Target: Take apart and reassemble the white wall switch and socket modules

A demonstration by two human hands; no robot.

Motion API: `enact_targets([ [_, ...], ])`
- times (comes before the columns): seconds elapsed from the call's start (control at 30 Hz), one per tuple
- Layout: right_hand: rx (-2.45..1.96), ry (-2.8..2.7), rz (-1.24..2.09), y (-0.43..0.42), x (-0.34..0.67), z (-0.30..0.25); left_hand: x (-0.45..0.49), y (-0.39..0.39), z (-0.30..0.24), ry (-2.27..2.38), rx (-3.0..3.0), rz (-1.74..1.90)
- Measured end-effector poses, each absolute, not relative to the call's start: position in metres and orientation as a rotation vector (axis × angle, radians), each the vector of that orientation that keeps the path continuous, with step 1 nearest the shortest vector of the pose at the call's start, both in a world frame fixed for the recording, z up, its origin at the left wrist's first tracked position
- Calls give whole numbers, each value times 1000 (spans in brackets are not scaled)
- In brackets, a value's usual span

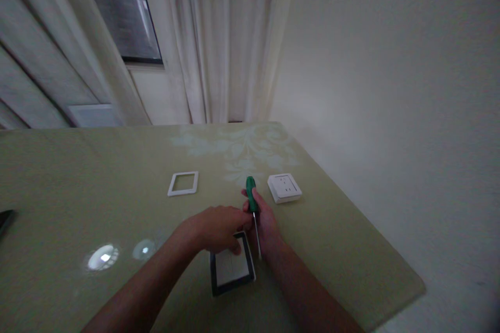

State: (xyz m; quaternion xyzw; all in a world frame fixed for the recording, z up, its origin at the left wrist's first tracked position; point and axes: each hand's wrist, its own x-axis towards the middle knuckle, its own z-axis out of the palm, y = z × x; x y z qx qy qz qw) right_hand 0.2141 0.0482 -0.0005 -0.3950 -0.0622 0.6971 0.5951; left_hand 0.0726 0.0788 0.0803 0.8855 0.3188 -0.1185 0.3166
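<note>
My right hand (264, 222) is closed around a green-handled screwdriver (251, 193), whose metal shaft points down toward me beside a dark-framed white switch panel (233, 269) lying flat on the table. My left hand (217, 227) rests on the far edge of that panel, fingers curled down onto it. Farther off lie a white square frame (183, 183) and a white wall socket (284, 188).
The table (78, 187) has a pale green patterned cloth; its right edge runs diagonally close to the wall. A dark object (5, 218) sits at the left edge. Curtains and a window stand behind the table. Two light reflections shine on the cloth.
</note>
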Motion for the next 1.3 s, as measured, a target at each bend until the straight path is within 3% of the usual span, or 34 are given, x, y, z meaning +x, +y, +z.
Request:
enact_targets([
  [0.17,-920,-135,1618,49,215,-2,84,70,100,855,2402,-351],
  [0.3,-908,-146,1617,52,216,-8,76,43,101,915,2456,-155],
  [0.53,-901,-227,1605,57,215,-6,48,1,67,1071,2474,107],
  [1.0,-967,-706,1319,46,231,31,9,9,-3,919,2301,682],
  [1.13,-917,-945,1439,51,236,46,-1,18,-9,1008,2261,753],
  [1.3,-761,-804,1620,55,244,27,-5,25,-9,1123,2154,820],
])
